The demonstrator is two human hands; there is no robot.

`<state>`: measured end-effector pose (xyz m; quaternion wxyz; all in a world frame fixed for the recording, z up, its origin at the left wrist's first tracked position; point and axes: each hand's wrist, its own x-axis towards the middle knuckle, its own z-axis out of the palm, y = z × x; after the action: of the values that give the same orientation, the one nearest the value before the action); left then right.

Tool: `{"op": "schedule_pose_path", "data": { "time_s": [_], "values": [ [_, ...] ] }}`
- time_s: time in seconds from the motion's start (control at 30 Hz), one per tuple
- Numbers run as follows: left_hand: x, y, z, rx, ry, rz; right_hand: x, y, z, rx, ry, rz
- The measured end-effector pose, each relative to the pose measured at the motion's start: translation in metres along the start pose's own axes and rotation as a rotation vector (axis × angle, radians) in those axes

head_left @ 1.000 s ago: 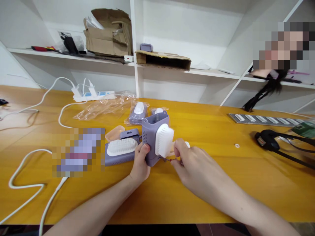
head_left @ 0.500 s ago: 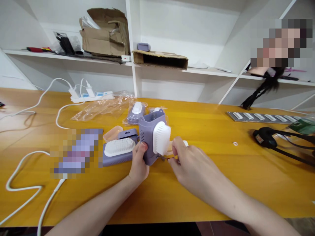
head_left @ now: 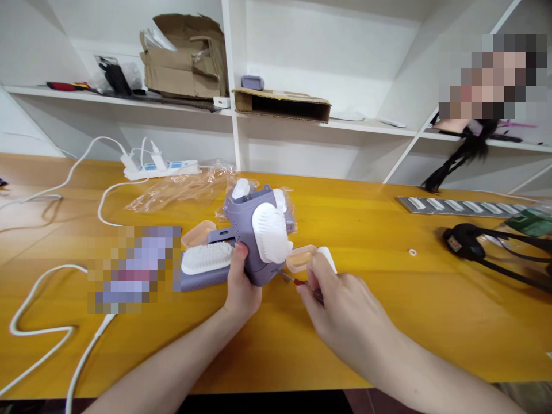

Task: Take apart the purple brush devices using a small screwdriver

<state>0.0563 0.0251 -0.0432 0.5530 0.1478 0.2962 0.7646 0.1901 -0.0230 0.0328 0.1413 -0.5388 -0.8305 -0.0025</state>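
Note:
My left hand (head_left: 241, 283) is wrapped round the lower left side of a purple housing (head_left: 244, 224), which is tilted and carries a white bristled pad (head_left: 271, 234) on its face. In my right hand (head_left: 332, 287) is a thin tool with a red part (head_left: 299, 282), pinched between fingers and thumb; its tip lies close to the housing's lower end. Left of the housing lies a second purple piece (head_left: 202, 281) with a white bristled pad (head_left: 207, 258). A peach-coloured tray (head_left: 301, 259) rests between the housing and my right hand.
Bagged purple-and-white pieces lie behind the housing. A blurred purple device (head_left: 140, 264) and white cables are at left, near a power strip (head_left: 172, 167). At right are a metal strip with white pieces (head_left: 457, 207), a small ring (head_left: 413, 252) and a black strapped device (head_left: 466, 240).
The purple housing has tilted and shifted slightly left in my left hand. My right hand has moved a little right and down with the tool, showing more of its red part.

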Motion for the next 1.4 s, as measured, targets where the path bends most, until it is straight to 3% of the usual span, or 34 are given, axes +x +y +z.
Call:
{"op": "schedule_pose_path", "data": {
  "time_s": [0.3,0.47,0.67,0.77,0.87,1.0,1.07,1.23,1.33,1.4],
  "values": [
    [0.001,0.006,-0.008,0.195,-0.227,-0.186,0.029,0.016,-0.036,0.182,-0.113,0.015],
    [-0.003,0.007,-0.003,0.246,-0.271,-0.268,0.028,0.022,-0.044,0.157,-0.194,-0.011],
    [-0.002,0.003,-0.005,0.239,-0.303,-0.324,0.014,0.003,-0.040,-0.229,-0.213,-0.054],
    [-0.001,0.002,-0.005,0.225,-0.290,-0.343,0.008,-0.002,-0.034,-0.309,-0.137,-0.071],
    [-0.002,0.003,-0.003,0.219,-0.268,-0.342,0.006,0.004,-0.035,-0.118,-0.080,-0.107],
    [-0.002,0.003,-0.003,0.233,-0.249,-0.350,0.011,0.013,-0.041,0.389,-0.160,-0.218],
    [-0.002,0.003,-0.004,0.221,-0.231,-0.361,0.013,0.016,-0.038,0.593,-0.138,-0.254],
    [0.000,0.005,-0.006,0.176,-0.204,-0.342,0.013,0.015,-0.008,0.855,0.134,-0.174],
    [-0.002,0.003,-0.006,0.184,-0.247,-0.278,0.016,0.015,0.009,0.982,0.337,-0.101],
    [-0.006,0.000,-0.006,0.205,-0.312,-0.262,0.019,0.015,0.014,1.006,0.390,-0.003]
  ]
}}
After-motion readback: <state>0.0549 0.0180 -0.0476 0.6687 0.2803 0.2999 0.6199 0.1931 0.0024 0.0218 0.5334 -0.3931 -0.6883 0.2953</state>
